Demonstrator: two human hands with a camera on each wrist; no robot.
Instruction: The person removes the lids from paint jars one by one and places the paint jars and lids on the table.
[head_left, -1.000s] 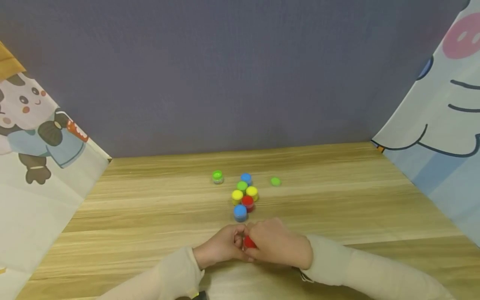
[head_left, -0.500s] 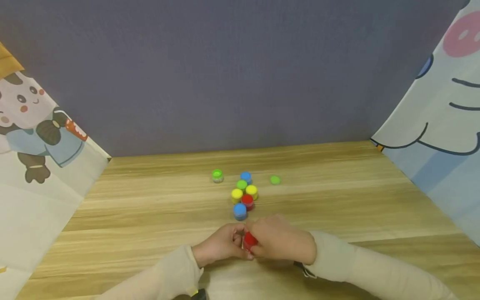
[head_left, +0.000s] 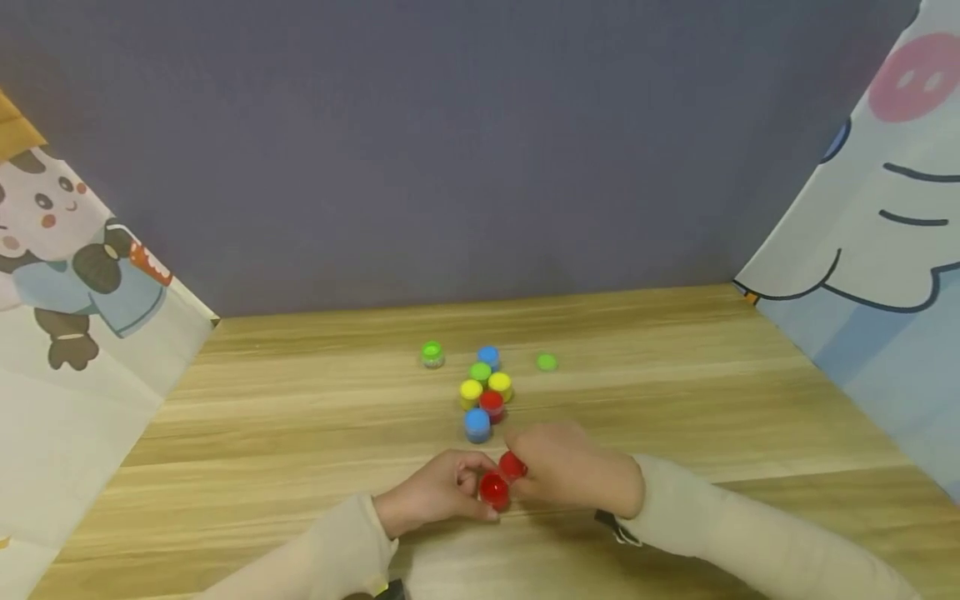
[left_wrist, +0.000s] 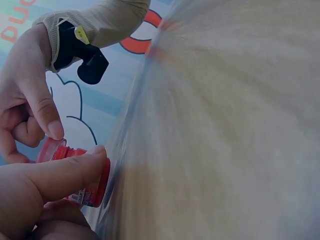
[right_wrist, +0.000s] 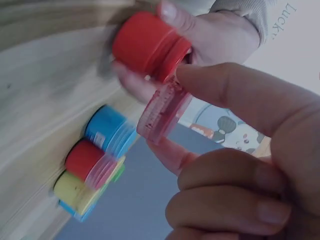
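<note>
My left hand (head_left: pixel 431 496) grips a small red jar (head_left: pixel 494 490) between thumb and fingers, low over the tabletop. The jar's mouth is uncovered. Just above and to its right, my right hand (head_left: pixel 576 467) pinches a translucent red lid (head_left: pixel 512 465) between thumb and finger. In the right wrist view the lid (right_wrist: pixel 162 112) is tilted, off the jar (right_wrist: pixel 142 45) but very close to its rim. The left wrist view shows the thumb lying along the jar's side, where a printed label (left_wrist: pixel 77 196) is partly visible.
Beyond the hands stands a cluster of lidded jars: a blue jar (head_left: pixel 477 425) nearest, then a red jar (head_left: pixel 491 406), yellow jars and others. Farther back are a green jar (head_left: pixel 432 355) at left and a loose green lid (head_left: pixel 547 362) at right. A grey panel (head_left: pixel 480 167) closes the back.
The red lid has come off the red jar. My right hand has moved slightly right with it, while my left hand keeps the jar almost in place.
</note>
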